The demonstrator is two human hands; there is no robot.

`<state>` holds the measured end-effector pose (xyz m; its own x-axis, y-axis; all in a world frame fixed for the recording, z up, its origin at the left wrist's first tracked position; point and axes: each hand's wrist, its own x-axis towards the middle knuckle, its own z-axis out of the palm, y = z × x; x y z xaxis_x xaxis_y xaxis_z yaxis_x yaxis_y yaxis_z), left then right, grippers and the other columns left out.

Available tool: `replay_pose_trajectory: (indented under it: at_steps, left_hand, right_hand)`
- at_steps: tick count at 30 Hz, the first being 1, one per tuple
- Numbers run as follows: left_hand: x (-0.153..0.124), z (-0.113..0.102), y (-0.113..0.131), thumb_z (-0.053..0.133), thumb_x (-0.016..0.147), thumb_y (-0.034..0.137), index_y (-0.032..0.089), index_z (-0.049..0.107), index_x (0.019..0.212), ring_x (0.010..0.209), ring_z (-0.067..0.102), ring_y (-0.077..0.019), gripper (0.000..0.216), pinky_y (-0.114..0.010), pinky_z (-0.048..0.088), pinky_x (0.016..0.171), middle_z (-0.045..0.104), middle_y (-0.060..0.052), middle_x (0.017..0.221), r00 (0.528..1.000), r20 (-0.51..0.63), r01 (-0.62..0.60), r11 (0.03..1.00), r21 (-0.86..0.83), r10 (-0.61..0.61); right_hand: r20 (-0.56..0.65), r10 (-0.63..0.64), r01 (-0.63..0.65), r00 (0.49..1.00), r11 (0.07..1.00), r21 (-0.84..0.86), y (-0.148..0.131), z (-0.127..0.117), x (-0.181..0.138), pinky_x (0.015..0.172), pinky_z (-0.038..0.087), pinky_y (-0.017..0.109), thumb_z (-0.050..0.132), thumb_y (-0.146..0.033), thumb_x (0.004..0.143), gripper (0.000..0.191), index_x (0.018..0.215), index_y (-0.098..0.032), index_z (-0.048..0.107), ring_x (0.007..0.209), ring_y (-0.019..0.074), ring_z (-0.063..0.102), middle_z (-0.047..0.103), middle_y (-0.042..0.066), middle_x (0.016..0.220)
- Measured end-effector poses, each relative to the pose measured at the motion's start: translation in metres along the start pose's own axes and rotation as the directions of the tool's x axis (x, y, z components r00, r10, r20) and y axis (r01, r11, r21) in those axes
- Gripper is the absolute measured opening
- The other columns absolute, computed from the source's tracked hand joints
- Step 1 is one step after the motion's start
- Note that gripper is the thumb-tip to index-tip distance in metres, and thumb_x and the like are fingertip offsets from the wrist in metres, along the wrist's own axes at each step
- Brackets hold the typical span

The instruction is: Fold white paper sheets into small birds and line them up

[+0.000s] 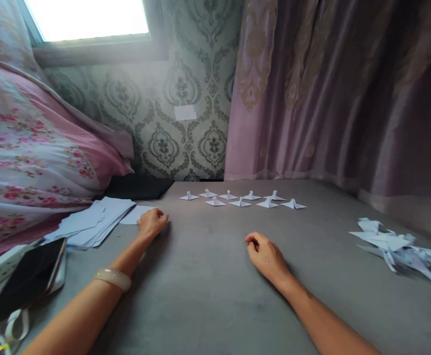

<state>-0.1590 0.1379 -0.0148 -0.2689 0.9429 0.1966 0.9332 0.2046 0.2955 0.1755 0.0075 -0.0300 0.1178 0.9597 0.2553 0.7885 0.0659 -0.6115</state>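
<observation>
A dark phone point(26, 278) lies nearest, at the left edge of the grey surface point(208, 296). The left hand point(152, 222), a pale bangle point(114, 278) on its wrist, rests curled fingers on a single sheet point(134, 215) beside a paper stack point(89, 224); whether it grips cannot be told. The right hand point(265, 254) lies loosely curled, holding nothing. Paper scraps point(400, 249) are heaped at the right. Beyond, 9 folded paper pieces point(239, 198) stand in 2 rows. A white wall label point(185, 112) is too small to read.

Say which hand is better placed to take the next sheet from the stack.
Left, probably. The left hand rests on the loose sheet beside the paper stack; the right hand lies empty on the grey surface, well away from the stack.
</observation>
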Motion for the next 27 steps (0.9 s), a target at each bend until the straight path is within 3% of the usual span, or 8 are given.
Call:
replay_pose_trajectory:
  at_steps: [5,12,18,27]
  left_hand:
    - [0.002,-0.014,-0.031,0.047,0.08,0.032,0.017,0.065,0.092,0.098,0.06,-0.0319,0.027,-0.038,0.044,0.079,0.069,-0.014,0.099,0.985,-0.139,0.098,0.993,-0.061,-0.105]
    - [0.009,-0.025,-0.048,0.041,0.083,0.03,0.014,0.064,0.099,0.1,0.06,-0.03,0.032,-0.038,0.043,0.085,0.068,-0.013,0.101,0.931,-0.275,0.19,0.961,-0.201,-0.241]
    - [0.014,-0.022,-0.056,0.042,0.081,0.029,0.017,0.064,0.098,0.095,0.062,-0.0256,0.03,-0.033,0.045,0.083,0.069,-0.009,0.097,0.919,-0.294,0.193,0.95,-0.246,-0.263]
    - [0.015,-0.013,-0.055,0.048,0.075,0.024,0.017,0.066,0.093,0.089,0.063,-0.0267,0.027,-0.035,0.046,0.082,0.07,-0.008,0.09,0.936,-0.275,0.131,0.944,-0.303,-0.219]
  right_hand:
    - [0.014,-0.018,0.018,1.0,1.0,0.015,0.004,0.003,0.002,0.067,0.043,0.028,0.039,-0.022,0.079,0.024,0.087,-0.02,0.063,0.071,0.0168,0.06,0.068,0.004,0.088]
    - [0.016,-0.039,0.04,0.999,0.999,-0.03,0.008,0.005,0.0,0.065,0.044,0.028,0.039,-0.025,0.08,0.025,0.089,-0.021,0.061,0.068,0.0165,0.059,0.067,0.003,0.087]
    - [0.033,-0.033,0.036,0.999,0.995,-0.094,0.01,0.006,0.0,0.057,0.042,0.027,0.043,-0.029,0.079,0.022,0.089,-0.023,0.062,0.057,0.0156,0.055,0.065,0.002,0.079]
    - [0.014,-0.054,0.056,0.998,0.991,-0.126,0.007,0.004,0.0,0.054,0.041,0.026,0.044,-0.028,0.079,0.021,0.087,-0.025,0.062,0.051,0.014,0.051,0.063,0.001,0.076]
